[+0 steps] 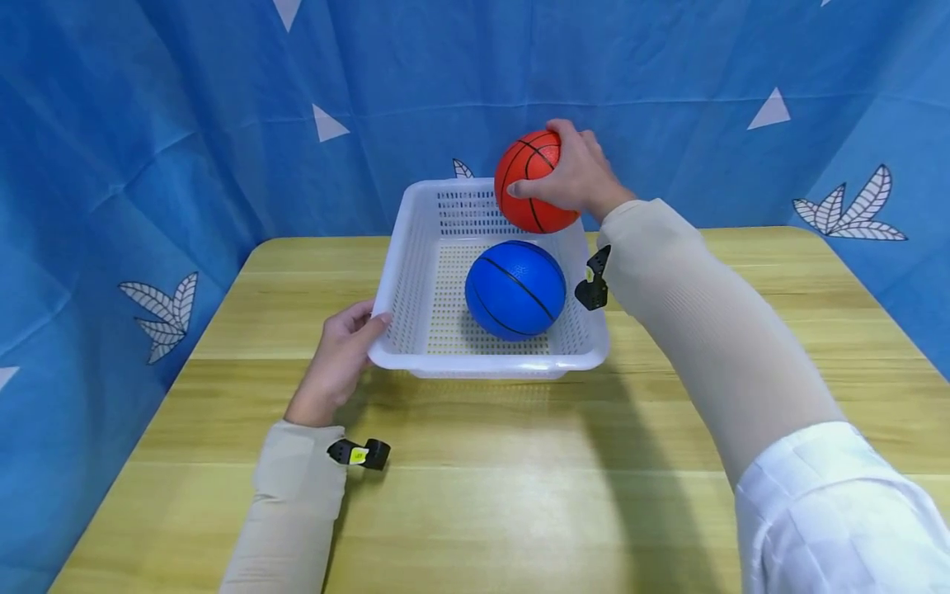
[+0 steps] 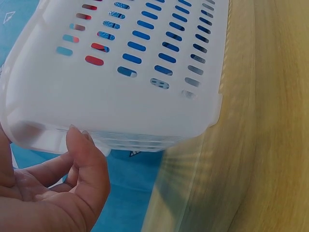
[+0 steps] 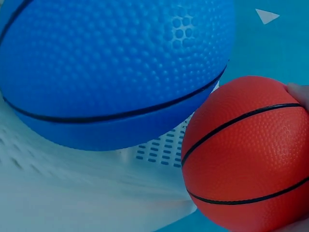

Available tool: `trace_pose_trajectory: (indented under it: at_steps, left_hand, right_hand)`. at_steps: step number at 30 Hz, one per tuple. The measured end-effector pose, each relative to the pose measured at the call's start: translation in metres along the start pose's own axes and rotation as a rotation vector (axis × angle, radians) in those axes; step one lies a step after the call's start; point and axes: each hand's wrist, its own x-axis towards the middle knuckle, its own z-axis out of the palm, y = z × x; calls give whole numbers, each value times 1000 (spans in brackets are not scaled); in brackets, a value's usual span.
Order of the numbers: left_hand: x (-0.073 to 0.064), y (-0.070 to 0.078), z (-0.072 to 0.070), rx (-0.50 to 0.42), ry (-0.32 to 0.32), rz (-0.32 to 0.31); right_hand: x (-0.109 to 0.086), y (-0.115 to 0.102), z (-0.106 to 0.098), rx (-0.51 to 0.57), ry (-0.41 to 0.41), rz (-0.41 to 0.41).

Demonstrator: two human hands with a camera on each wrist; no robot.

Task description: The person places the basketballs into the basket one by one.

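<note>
A white plastic basket with slotted walls sits on the table, and a blue toy basketball with black lines lies inside it, toward the right. My left hand grips the basket's rim at the front left; in the left wrist view its curled fingers are at the basket's edge. Over the back right corner, my right hand holds a red toy basketball, thumb in front and fingers over the top. The right wrist view shows the red ball beside the blue one, with most of that hand out of frame.
The light wooden table extends to both sides of the basket and in front of it. A blue curtain with white triangles and leaf prints hangs close behind the table and along its sides.
</note>
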Motion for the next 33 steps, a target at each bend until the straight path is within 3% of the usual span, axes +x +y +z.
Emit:
trace_pose_trajectory:
  at_steps: [10,23,33]
  left_hand:
    - [0,2,7,0,7,-12]
    - [-4,3,7,-8,3,-22]
    - [-4,3,8,2,8,-23]
  right_hand:
    - [1,3,5,-10,-41,33]
    - [0,3,17,1,-72,25]
    - [3,5,23,24,-74,67]
